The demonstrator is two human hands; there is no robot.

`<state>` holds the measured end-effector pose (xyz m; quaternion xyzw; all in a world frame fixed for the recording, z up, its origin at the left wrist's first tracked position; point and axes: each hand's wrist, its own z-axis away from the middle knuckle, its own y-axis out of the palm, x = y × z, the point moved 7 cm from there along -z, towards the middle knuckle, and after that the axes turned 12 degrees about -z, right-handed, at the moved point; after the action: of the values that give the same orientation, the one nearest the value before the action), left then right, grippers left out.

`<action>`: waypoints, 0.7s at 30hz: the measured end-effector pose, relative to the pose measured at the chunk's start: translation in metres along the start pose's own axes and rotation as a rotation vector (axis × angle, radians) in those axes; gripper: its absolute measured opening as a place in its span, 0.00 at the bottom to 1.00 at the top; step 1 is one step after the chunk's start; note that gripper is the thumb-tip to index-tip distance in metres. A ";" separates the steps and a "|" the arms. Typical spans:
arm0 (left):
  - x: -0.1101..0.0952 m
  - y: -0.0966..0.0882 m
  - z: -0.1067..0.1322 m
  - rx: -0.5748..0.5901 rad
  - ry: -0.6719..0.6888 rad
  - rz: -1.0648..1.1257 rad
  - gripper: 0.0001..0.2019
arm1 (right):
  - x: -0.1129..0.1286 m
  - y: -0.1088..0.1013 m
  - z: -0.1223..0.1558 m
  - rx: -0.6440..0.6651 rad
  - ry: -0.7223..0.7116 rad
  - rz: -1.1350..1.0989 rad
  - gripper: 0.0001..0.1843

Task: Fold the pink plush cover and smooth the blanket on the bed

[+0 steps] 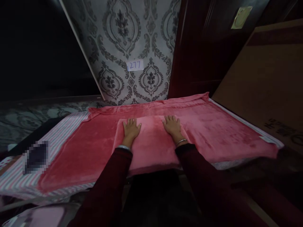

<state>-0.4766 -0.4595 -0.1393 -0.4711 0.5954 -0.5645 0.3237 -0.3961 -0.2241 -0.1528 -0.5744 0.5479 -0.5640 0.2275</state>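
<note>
Both palms press down on a folded pink fleece blanket (151, 142) in the middle of the table. My left hand (131, 128) lies flat near its far left corner, fingers apart. Toward its far right corner, my right hand (172, 126) rests flat with the fingers spread. Beneath the folded piece, a larger plush red-pink cloth (78, 157) spreads over the table, its far edge bunched in a ridge. I cannot tell whether the folded piece is part of that cloth.
A striped cloth (67, 126) shows under the plush one at the left, with a dark pixelated item (37, 157) on it. A cardboard box (267, 75) stands at the right. Behind are a patterned wall (151, 41) with a "277" label (135, 65) and a black screen (42, 50).
</note>
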 end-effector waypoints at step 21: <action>0.097 0.007 0.009 0.158 -0.221 0.221 0.31 | -0.028 -0.014 0.010 0.157 0.154 -0.073 0.31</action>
<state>-0.5029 -0.5534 -0.1332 -0.4351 0.5583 -0.5154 0.4831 -0.3759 -0.1990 -0.1541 -0.5293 0.4965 -0.6556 0.2085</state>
